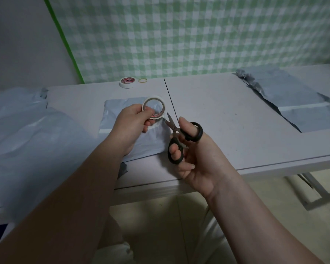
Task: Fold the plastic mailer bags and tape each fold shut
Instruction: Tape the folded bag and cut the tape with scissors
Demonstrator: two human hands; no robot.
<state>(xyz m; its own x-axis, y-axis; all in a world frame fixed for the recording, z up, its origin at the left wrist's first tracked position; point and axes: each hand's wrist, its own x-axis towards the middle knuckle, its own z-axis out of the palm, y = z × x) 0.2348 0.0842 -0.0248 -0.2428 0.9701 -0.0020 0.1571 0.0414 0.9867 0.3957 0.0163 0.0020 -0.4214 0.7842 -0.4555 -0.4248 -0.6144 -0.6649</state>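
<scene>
A folded grey mailer bag (114,115) lies on the white table (227,115) in front of me. Above it my left hand (133,122) pinches a roll of clear tape (154,107), held upright. My right hand (191,155) grips black-handled scissors (181,138), thumb and fingers through the loops, blades pointing up and left toward the roll. The blade tips are just right of the tape. A short strip of tape seems to hang from the roll toward the blades.
A second tape roll (127,82) and a yellow rubber band (143,80) lie at the table's far edge. A heap of grey mailers (23,134) covers the left side. Another flat mailer (297,96) lies at the right. A checked green cloth hangs behind.
</scene>
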